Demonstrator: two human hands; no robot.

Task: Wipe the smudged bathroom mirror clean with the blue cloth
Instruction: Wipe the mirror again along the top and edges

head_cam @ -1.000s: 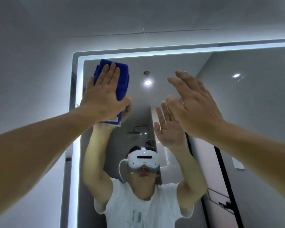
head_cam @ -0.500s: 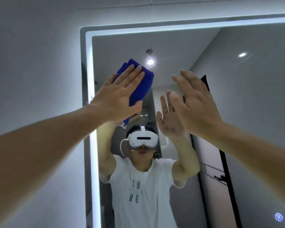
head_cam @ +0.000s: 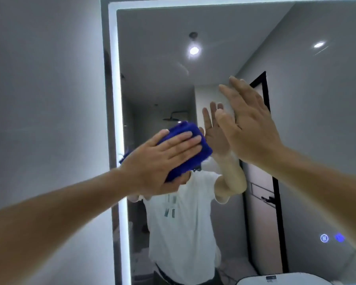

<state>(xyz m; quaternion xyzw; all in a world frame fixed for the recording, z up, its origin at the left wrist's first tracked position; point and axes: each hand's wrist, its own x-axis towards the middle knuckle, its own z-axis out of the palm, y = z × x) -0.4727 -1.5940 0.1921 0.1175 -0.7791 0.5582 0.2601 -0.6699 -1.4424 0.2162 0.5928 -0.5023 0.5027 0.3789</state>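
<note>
Two bare hands are raised in front of us toward the lit bathroom mirror (head_cam: 296,99). Our left hand (head_cam: 162,159) lies flat over the folded blue cloth (head_cam: 193,149), fingers (head_cam: 181,145) stretched out and close together across its back, thumb tucked under its lower edge, so the grip is a flat-palmed press on the cloth rather than a fist around it. We see the cloth pushed against the glass in the left part of the mirror, just inside the glowing light strip (head_cam: 116,99) that runs down the frame, at about mid-height. Its blue edges stick out beyond our fingertips toward the upper right and past the wrist at lower left.

Our right hand (head_cam: 249,124) is held up just right of the cloth, open, fingers straight and slightly spread, gripping nothing; whether its fingertips touch the glass we cannot tell. Its reflection shows as a palm between the two hands.

In the glass we see the reflected person in a white T-shirt (head_cam: 183,223), the cloth covering the head, plus a ceiling lamp (head_cam: 194,50), a shower head (head_cam: 174,118) and a dark door frame (head_cam: 275,182). Two small glowing touch icons (head_cam: 324,238) sit low on the mirror's right side. A grey wall (head_cam: 45,99) fills the left.
</note>
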